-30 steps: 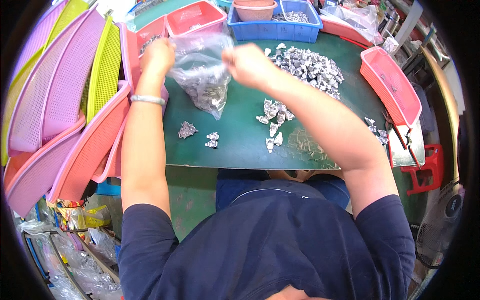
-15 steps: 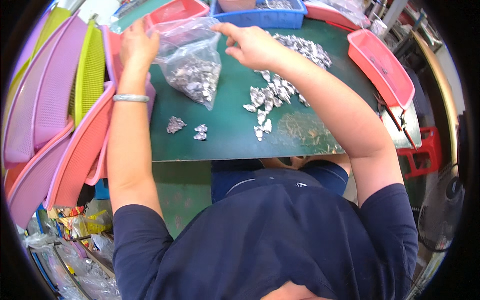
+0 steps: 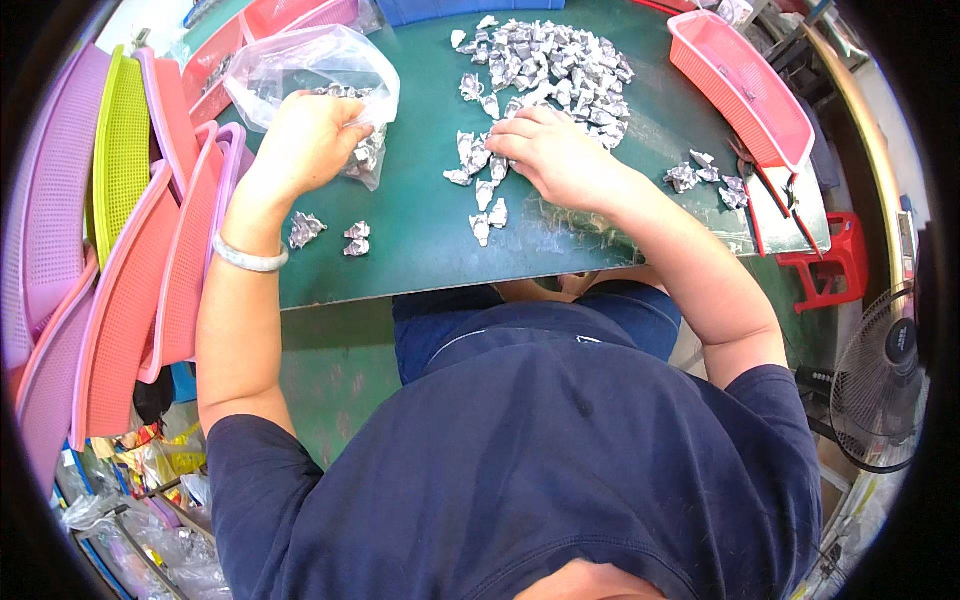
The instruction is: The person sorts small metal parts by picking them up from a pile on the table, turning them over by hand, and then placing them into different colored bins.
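Observation:
My left hand is closed at the near rim of a clear plastic bag; its fingertips are partly hidden. The bag's mouth gapes, and small silver metal parts lie inside. My right hand reaches over the near side of a loose heap of the same metal parts. Its fingers are stretched out and bent a little, touching some of the parts, with none seen lifted. In front of the bag lie a silver cluster and a smaller metal piece.
Pink, purple and green plastic baskets stack along the left. A pink tray stands at the right of the green table, with several metal parts and pliers beside it. Behind is a blue bin; a fan stands right.
My right hand has left the bag's rim and come down to the heap. My left hand has shifted to the bag's near side, and the bag's mouth is now wide. The view has shifted.

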`<action>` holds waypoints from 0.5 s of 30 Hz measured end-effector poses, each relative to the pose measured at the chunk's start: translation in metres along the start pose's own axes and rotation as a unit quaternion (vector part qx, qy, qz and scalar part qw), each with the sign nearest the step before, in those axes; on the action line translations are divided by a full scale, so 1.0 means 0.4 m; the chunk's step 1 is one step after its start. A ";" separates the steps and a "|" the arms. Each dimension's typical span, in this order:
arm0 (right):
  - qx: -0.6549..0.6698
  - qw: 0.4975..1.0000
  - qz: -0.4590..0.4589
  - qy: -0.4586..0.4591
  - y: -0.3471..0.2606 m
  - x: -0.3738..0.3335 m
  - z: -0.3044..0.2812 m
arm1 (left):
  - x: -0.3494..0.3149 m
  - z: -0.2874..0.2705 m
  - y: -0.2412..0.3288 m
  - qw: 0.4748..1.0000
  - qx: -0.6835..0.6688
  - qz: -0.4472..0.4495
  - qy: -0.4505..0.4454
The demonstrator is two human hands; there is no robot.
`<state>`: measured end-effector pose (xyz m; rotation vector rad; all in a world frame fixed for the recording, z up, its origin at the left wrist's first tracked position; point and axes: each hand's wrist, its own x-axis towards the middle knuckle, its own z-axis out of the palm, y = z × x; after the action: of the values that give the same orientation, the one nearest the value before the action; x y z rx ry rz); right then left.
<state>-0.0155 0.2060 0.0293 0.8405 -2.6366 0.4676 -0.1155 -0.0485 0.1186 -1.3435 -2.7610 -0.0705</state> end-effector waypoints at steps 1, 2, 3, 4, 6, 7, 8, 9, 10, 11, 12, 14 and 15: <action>-0.002 1.000 -0.007 0.016 -0.002 -0.002 0.003 | -0.004 0.006 -0.002 1.000 0.005 -0.017 0.002; -0.005 0.999 -0.013 0.032 -0.003 -0.004 0.005 | -0.007 0.010 0.004 0.999 0.011 -0.035 0.005; 0.002 1.000 -0.007 0.029 -0.004 -0.004 0.004 | -0.010 0.016 0.011 0.999 0.015 -0.052 0.007; 0.009 1.000 -0.001 0.027 -0.004 -0.003 0.000 | -0.018 0.028 0.019 0.995 0.036 -0.032 0.084; 0.035 0.999 0.019 0.021 -0.002 -0.007 -0.004 | -0.039 0.054 0.048 0.968 0.078 0.008 0.237; 0.032 0.999 0.030 0.014 -0.002 -0.012 -0.008 | -0.042 0.058 0.068 0.963 0.049 0.010 0.266; 0.030 0.999 0.042 0.007 -0.005 -0.017 -0.015 | -0.043 0.058 0.094 0.956 0.020 0.011 0.294; 0.029 0.998 0.052 0.000 -0.009 -0.022 -0.016 | -0.049 0.061 0.118 0.947 -0.009 0.010 0.321; 0.031 0.998 0.051 0.014 -0.014 -0.025 -0.012 | -0.059 0.074 0.136 0.940 -0.033 0.024 0.339; 0.033 0.998 0.051 0.028 -0.019 -0.027 -0.008 | -0.066 0.088 0.151 0.941 -0.068 0.032 0.329; 0.034 0.997 0.051 0.044 -0.025 -0.031 -0.008 | -0.077 0.102 0.173 0.952 -0.145 0.012 0.270; 0.006 0.998 0.034 0.051 -0.033 -0.026 0.003 | -0.105 0.141 0.207 0.951 -0.270 -0.034 0.146; -0.009 0.998 0.026 0.056 -0.035 -0.025 0.007 | -0.112 0.162 0.223 0.943 -0.317 -0.055 0.084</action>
<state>-0.0002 0.1991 0.0259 0.7205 -2.5610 0.4876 -0.0206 -0.0241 0.0511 -1.1919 -2.7614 -1.1048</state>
